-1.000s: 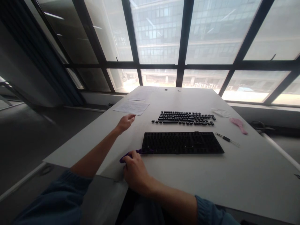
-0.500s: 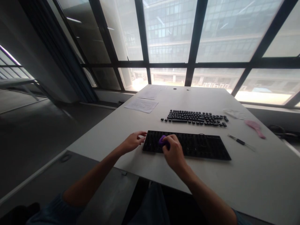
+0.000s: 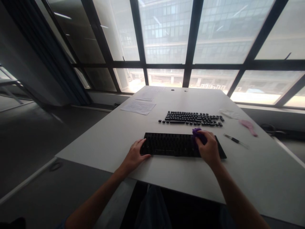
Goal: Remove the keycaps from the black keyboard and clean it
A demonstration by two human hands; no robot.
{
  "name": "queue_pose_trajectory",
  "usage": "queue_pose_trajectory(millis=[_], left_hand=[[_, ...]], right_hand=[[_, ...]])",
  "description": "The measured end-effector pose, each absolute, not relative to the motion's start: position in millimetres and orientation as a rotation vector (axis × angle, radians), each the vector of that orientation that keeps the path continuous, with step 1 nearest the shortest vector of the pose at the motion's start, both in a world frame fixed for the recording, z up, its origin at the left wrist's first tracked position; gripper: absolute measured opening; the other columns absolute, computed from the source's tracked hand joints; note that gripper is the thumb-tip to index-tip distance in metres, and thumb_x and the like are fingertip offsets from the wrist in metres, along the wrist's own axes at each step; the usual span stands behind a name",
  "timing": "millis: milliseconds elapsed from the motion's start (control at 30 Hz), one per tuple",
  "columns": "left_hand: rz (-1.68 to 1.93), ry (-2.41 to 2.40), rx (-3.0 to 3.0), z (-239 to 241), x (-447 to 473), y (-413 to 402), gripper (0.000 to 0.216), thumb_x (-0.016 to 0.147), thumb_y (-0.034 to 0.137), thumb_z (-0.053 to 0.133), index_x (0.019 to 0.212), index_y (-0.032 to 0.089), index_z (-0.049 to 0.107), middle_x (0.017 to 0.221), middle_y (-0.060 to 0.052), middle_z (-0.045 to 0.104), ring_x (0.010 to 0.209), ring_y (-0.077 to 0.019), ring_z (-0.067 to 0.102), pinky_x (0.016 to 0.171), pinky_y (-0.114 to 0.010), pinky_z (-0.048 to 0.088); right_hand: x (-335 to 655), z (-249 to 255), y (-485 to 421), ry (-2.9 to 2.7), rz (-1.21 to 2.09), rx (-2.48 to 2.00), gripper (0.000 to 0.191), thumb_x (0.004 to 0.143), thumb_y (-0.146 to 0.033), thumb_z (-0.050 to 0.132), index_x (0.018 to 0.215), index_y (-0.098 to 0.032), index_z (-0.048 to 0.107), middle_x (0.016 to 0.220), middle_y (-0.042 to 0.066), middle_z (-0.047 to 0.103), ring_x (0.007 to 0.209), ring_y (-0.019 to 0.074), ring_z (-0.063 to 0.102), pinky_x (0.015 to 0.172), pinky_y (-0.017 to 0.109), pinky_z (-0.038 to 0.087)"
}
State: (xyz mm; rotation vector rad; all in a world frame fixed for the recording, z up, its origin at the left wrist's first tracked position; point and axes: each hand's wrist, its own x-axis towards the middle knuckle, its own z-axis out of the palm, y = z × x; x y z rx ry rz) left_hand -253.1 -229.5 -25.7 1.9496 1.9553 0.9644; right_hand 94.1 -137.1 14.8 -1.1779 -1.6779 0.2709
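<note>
A black keyboard [image 3: 170, 144] with its keycaps off lies on the white table, near the front edge. My left hand [image 3: 136, 154] grips its left end, the thumb along the front edge and the fingers at the side. Crumpled in my right hand [image 3: 209, 148] is a purple cloth [image 3: 198, 135], pressed on the right part of the keyboard; the fingers hide some of it. Just behind, the loose black keycaps [image 3: 188, 118] are laid out in keyboard order.
To the right lie a keycap puller [image 3: 235, 140] with wire ends, a pink brush-like object [image 3: 249, 126] and a crumpled clear bag [image 3: 230, 113]. Printed sheets [image 3: 138, 107] rest at the back left of the table [image 3: 100, 144]. Windows stand behind.
My right hand has moved the purple cloth rightward across the keyboard. My left hand, apart from or barely at the left end before, now grips it. The view has turned slightly right.
</note>
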Motion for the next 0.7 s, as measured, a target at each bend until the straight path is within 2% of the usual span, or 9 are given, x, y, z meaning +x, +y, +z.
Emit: queue_pose_trajectory(millis=[100, 200, 267, 400, 500, 600, 700], left_hand=[[0.958, 2.058, 2.007, -35, -249, -226, 0.084, 0.071, 0.038, 0.079, 0.143, 0.018, 0.042, 0.144, -0.017, 0.048, 0.136, -0.0369, 0.041, 0.112, -0.056, 0.035], [0.966, 2.092, 2.021, -39, -246, -225, 0.090, 0.074, 0.044, 0.077, 0.148, 0.018, 0.034, 0.145, -0.018, 0.047, 0.135, -0.0373, 0.042, 0.111, -0.056, 0.034], [0.961, 2.105, 2.018, -39, -244, -227, 0.092, 0.075, 0.047, 0.075, 0.150, 0.019, 0.030, 0.145, -0.018, 0.048, 0.132, -0.0376, 0.045, 0.109, -0.056, 0.036], [0.930, 2.112, 1.991, -37, -242, -230, 0.089, 0.076, 0.049, 0.073, 0.150, 0.021, 0.032, 0.142, -0.015, 0.051, 0.123, -0.0364, 0.051, 0.105, -0.053, 0.040], [0.927, 2.112, 1.978, -35, -241, -231, 0.087, 0.077, 0.048, 0.073, 0.150, 0.021, 0.033, 0.142, -0.014, 0.051, 0.120, -0.0350, 0.052, 0.105, -0.051, 0.041], [0.931, 2.116, 1.978, -34, -240, -232, 0.085, 0.078, 0.048, 0.072, 0.149, 0.020, 0.035, 0.143, -0.014, 0.051, 0.122, -0.0348, 0.051, 0.105, -0.050, 0.040], [0.933, 2.112, 1.978, -33, -239, -232, 0.085, 0.077, 0.047, 0.073, 0.149, 0.019, 0.035, 0.142, -0.015, 0.052, 0.122, -0.0345, 0.051, 0.106, -0.050, 0.040]], right_hand=[[85, 3, -144, -1.996, 0.445, -1.065, 0.032, 0.079, -0.015, 0.062, 0.110, -0.020, 0.067, 0.116, 0.010, 0.060, 0.110, 0.0257, 0.057, 0.099, 0.043, 0.046], [87, -3, -143, -2.152, 0.412, -1.069, 0.034, 0.078, -0.006, 0.055, 0.105, -0.022, 0.070, 0.110, 0.008, 0.063, 0.106, 0.0246, 0.058, 0.098, 0.043, 0.046], [93, -2, -139, -2.064, 0.305, -1.168, 0.035, 0.077, -0.004, 0.052, 0.102, -0.019, 0.070, 0.104, 0.009, 0.063, 0.101, 0.0250, 0.059, 0.095, 0.043, 0.047], [97, 2, -138, -1.843, 0.239, -1.217, 0.033, 0.080, -0.011, 0.055, 0.110, -0.017, 0.067, 0.110, 0.013, 0.062, 0.105, 0.0273, 0.058, 0.095, 0.044, 0.048], [89, 0, -145, -2.046, 0.348, -1.085, 0.035, 0.081, -0.013, 0.059, 0.114, -0.021, 0.067, 0.117, 0.010, 0.062, 0.111, 0.0265, 0.056, 0.099, 0.044, 0.046], [85, -3, -146, -2.167, 0.326, -1.136, 0.036, 0.078, -0.007, 0.058, 0.108, -0.023, 0.070, 0.111, 0.009, 0.063, 0.105, 0.0261, 0.057, 0.096, 0.044, 0.047], [87, -3, -142, -1.997, 0.239, -1.254, 0.036, 0.078, -0.006, 0.055, 0.108, -0.019, 0.069, 0.105, 0.010, 0.062, 0.100, 0.0261, 0.058, 0.094, 0.044, 0.047]])
